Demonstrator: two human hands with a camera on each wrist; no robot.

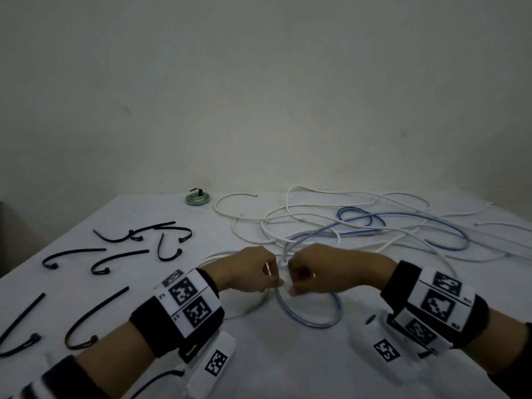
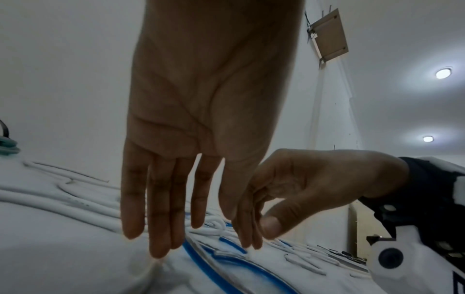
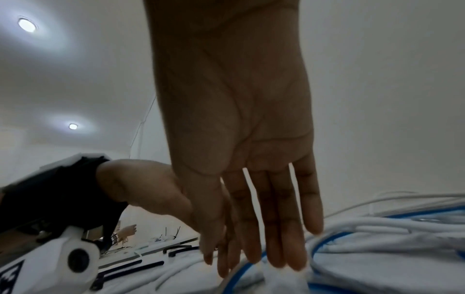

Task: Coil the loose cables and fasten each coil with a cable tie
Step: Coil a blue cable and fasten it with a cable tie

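Note:
A blue cable lies tangled with white cables [image 1: 288,223] on the white table [image 1: 273,370]. Its near end forms one loop [image 1: 308,323] in front of me. Both hands meet at the top of that loop. My left hand [image 1: 277,279] pinches the blue cable between thumb and fingers, and my right hand [image 1: 291,283] pinches it just beside. In the left wrist view the left hand [image 2: 214,219] hangs over the blue cable [image 2: 216,276], with the right hand [image 2: 259,228] pinching next to it. The right wrist view has the right hand [image 3: 226,264] above the blue cable [image 3: 241,278].
Several loose black cable ties [image 1: 123,259] lie spread over the left half of the table. A green coil [image 1: 198,198] bound with a black tie sits at the back edge by the wall. The tangle of cables fills the back right.

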